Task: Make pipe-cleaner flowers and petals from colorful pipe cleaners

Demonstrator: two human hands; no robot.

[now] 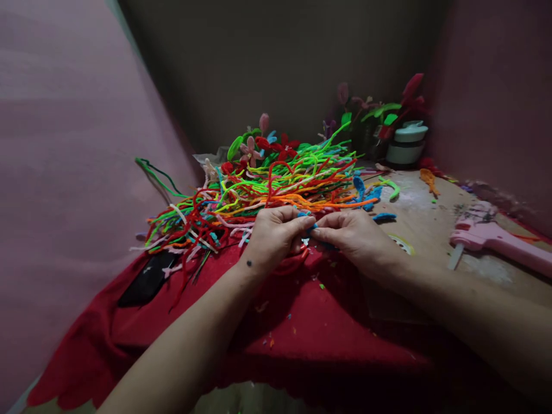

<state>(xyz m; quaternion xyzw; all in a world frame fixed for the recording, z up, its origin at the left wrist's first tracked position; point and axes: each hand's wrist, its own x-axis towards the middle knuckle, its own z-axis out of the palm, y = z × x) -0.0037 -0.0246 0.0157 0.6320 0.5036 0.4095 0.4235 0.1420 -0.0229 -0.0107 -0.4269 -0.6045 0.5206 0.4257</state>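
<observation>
A short blue pipe cleaner (311,226) is pinched between my two hands, just in front of a big pile of loose pipe cleaners. My left hand (278,233) grips it with thumb and forefinger from the left. From the right, my right hand (345,233) closes its fingertips on the other end. Part of the blue piece is hidden by the fingers. Behind the hands spreads the pile of pipe cleaners (297,184) in green, orange, red, yellow and white. Blue bent pieces (366,192) lie just right of it.
A pink glue gun (500,236) lies at the right on a brown board (431,213). At the left rests a black phone (144,282) on the red cloth (302,328). Pipe-cleaner flowers (284,146) and a lidded jar (405,149) stand at the back.
</observation>
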